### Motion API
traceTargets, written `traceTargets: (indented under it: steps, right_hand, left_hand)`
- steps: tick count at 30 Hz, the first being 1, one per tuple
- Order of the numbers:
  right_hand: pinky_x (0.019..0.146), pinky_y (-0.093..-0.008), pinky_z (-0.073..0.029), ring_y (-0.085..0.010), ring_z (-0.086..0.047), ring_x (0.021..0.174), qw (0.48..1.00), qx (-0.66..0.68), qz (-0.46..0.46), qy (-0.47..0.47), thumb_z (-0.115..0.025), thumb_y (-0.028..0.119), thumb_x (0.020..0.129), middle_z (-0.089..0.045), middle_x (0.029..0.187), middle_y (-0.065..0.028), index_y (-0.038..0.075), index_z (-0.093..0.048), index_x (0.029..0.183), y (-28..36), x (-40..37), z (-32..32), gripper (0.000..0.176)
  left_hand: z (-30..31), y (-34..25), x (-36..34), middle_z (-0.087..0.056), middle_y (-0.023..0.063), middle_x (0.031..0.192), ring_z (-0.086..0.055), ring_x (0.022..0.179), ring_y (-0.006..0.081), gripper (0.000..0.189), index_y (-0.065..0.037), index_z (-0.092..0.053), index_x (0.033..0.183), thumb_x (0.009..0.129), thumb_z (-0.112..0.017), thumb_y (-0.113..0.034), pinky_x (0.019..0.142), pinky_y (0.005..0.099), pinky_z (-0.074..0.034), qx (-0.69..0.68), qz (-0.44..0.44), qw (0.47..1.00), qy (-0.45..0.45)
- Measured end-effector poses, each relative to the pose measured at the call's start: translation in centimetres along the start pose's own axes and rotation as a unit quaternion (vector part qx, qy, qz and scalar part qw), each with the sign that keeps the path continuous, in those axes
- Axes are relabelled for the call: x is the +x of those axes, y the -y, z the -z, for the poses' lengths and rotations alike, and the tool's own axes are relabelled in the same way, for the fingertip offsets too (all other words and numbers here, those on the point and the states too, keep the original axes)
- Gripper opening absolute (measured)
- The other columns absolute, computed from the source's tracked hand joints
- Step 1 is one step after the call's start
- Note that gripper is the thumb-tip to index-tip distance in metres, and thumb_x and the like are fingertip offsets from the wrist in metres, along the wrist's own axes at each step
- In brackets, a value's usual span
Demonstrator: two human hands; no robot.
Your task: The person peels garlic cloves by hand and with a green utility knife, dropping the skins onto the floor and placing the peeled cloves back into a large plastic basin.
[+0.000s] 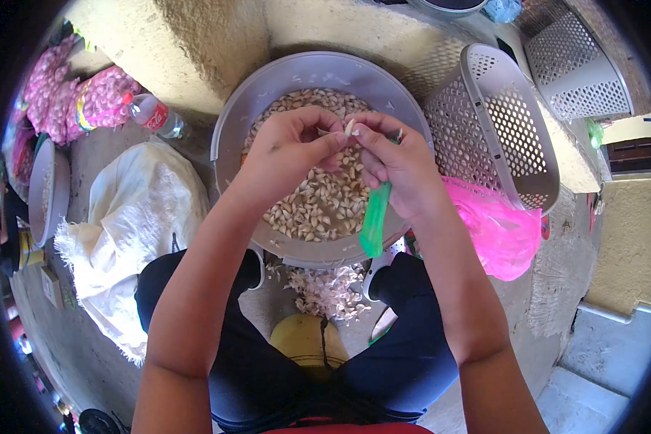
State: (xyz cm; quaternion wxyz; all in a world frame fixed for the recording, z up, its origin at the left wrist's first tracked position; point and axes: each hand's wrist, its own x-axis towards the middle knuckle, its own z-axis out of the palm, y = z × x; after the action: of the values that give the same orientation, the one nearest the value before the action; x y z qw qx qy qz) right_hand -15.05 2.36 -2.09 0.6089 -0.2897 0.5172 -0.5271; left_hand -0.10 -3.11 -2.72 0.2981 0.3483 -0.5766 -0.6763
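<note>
My hands meet above a large grey basin [228, 108] of garlic cloves [315, 206]. Between the thumb and forefinger of my right hand [398, 155] is a pale garlic clove [350, 128]. Those same curled fingers also hold a green-handled knife [374, 220], its handle pointing down toward me; the blade is mostly hidden. My left hand [296, 145] is closed in a pinch right beside the clove, with a pale flake of garlic skin [322, 132] showing at its fingers.
Garlic peelings [329, 291] lie on the floor between my legs. To the right stand a perforated grey basket [477, 108] and a pink plastic bag [495, 231]. On the left are a white woven sack [134, 210], a Coca-Cola bottle [154, 116] and pink net bags [108, 105] of garlic.
</note>
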Motion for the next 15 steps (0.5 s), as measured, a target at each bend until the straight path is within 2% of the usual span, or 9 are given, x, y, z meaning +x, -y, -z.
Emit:
traceTargets:
  steps: [1, 4, 7, 10, 13, 15]
  right_hand:
    - [0.042, -0.022, -0.039, -0.0065, -0.044, 0.044, 1.0, -0.022, 0.004, -0.01, -0.058, 0.015, 0.08, -0.05, 0.056, -0.0005, 0.001, -0.057, 0.091, -0.1, 0.04, 0.07, 0.018]
    - [0.052, -0.0238, -0.043, -0.0105, -0.052, 0.054, 0.953, -0.256, 0.154, -0.051, -0.06, 0.016, 0.078, -0.057, 0.064, -0.0028, 0.002, -0.061, 0.089, -0.43, -0.04, -0.3, 0.018]
    - [0.06, -0.0246, -0.044, -0.0135, -0.056, 0.062, 0.94, -0.291, 0.164, -0.067, -0.061, 0.017, 0.077, -0.061, 0.072, -0.0035, 0.003, -0.063, 0.088, -0.34, -0.3, -0.63, 0.018]
    - [0.054, -0.0237, -0.044, -0.0102, -0.054, 0.058, 0.944, -0.278, 0.166, -0.056, -0.062, 0.017, 0.077, -0.061, 0.071, -0.0039, 0.003, -0.063, 0.089, -0.47, -0.09, -0.41, 0.019]
    - [0.048, -0.022, -0.042, -0.007, -0.051, 0.056, 0.982, -0.181, 0.044, -0.038, -0.062, 0.018, 0.078, -0.06, 0.07, -0.0047, 0.001, -0.062, 0.091, 0.33, -0.59, -0.82, 0.021]
    - [0.044, -0.0211, -0.04, -0.0055, -0.049, 0.053, 0.996, -0.091, 0.013, -0.005, -0.062, 0.019, 0.078, -0.06, 0.07, -0.0051, 0.0, -0.06, 0.093, 0.13, -0.48, -0.47, 0.024]
  left_hand:
    - [-0.07, 0.07, -0.01, -0.057, 0.0028, 0.067, -0.054, 0.059, 0.008, 0.016, 0.001, -0.056, 0.084, 0.079, -0.058, -0.014, 0.055, 0.0217, -0.045, 0.026, -0.008, 1.0, -0.009]
    - [-0.13, 0.54, 0.06, -0.057, 0.0033, 0.065, -0.054, 0.057, 0.0076, 0.016, 0.001, -0.057, 0.084, 0.078, -0.058, -0.014, 0.054, 0.0212, -0.044, 0.086, -0.032, 0.996, -0.02]
    - [-0.1, 0.59, -0.01, -0.057, 0.0043, 0.064, -0.055, 0.057, 0.0072, 0.018, 0.002, -0.057, 0.083, 0.077, -0.058, -0.015, 0.053, 0.021, -0.043, 0.112, -0.043, 0.992, -0.026]
    - [-0.13, 0.46, -0.08, -0.057, 0.0043, 0.064, -0.055, 0.057, 0.0072, 0.018, 0.002, -0.057, 0.082, 0.077, -0.058, -0.015, 0.053, 0.0206, -0.043, 0.115, -0.047, 0.992, -0.038]
    - [0.04, 0.02, -0.07, -0.058, 0.0039, 0.065, -0.055, 0.058, 0.0075, 0.017, 0.001, -0.056, 0.081, 0.077, -0.058, -0.016, 0.052, 0.0196, -0.043, 0.091, -0.025, 0.994, -0.051]
    - [0.09, -0.25, -0.07, -0.058, 0.0038, 0.067, -0.055, 0.059, 0.0074, 0.016, 0.001, -0.055, 0.081, 0.078, -0.058, -0.015, 0.053, 0.019, -0.043, 0.054, -0.01, 0.997, -0.05]
